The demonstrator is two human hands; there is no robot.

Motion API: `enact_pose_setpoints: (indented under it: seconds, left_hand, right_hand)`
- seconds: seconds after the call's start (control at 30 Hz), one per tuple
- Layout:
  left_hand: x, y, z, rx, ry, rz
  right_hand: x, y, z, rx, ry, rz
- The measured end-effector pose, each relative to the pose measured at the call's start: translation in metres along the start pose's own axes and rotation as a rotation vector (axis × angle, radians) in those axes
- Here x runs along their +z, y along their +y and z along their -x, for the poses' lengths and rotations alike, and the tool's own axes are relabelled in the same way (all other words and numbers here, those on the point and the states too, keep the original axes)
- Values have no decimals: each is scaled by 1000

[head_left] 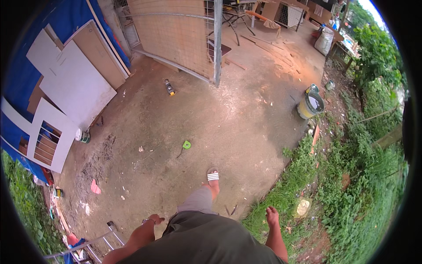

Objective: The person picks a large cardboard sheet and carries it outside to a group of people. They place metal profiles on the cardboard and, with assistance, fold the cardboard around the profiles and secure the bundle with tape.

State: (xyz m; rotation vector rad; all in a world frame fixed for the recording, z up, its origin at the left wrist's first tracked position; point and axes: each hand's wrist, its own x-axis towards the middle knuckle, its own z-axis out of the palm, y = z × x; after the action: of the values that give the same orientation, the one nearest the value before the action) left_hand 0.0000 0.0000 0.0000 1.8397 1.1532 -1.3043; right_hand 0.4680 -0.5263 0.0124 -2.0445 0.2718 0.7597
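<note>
My left hand (154, 218) hangs low beside my dark shirt, its fingers loosely bent and partly apart, with nothing seen in it. On the other side my right hand (272, 216) swings out over the grass edge. Its fingers are loosely curled and somewhat apart, and it looks bare too. Neither hand touches an object. A green tape measure (187, 144) lies on the concrete ahead of my sandalled foot (213, 176). Farther off rests a black and yellow power tool (169, 87), whose exact kind is too small to make out.
White and brown boards (79, 83) lean on a blue tarp at left, beside a small paint can (82, 135). A mesh gate (176, 39) stands ahead. At right, a bucket (310, 105) sits near the weedy edge (290, 176). A metal ladder (105, 241) lies lower left.
</note>
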Motion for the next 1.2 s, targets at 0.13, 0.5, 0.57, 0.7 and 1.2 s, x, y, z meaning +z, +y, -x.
enact_pose_setpoints:
  seconds: [0.13,0.5,0.57,0.7,1.2]
  left_hand:
    - [-124,60,43,-95,33,4]
    - [-555,509,-39,392,589,61]
    - [-604,604,-28,482,598,122]
    - [-640,740,21,597,515,145]
    - [-717,781,-72,120,221,-82]
  right_hand:
    - [-10,-35,48,187,-95,423]
    - [-8,-222,-159,397,37,-118]
    - [-18,-228,-199,415,7,-92]
    - [-55,-255,-271,71,-191,42]
    - [-336,-562,-645,104,494,-161]
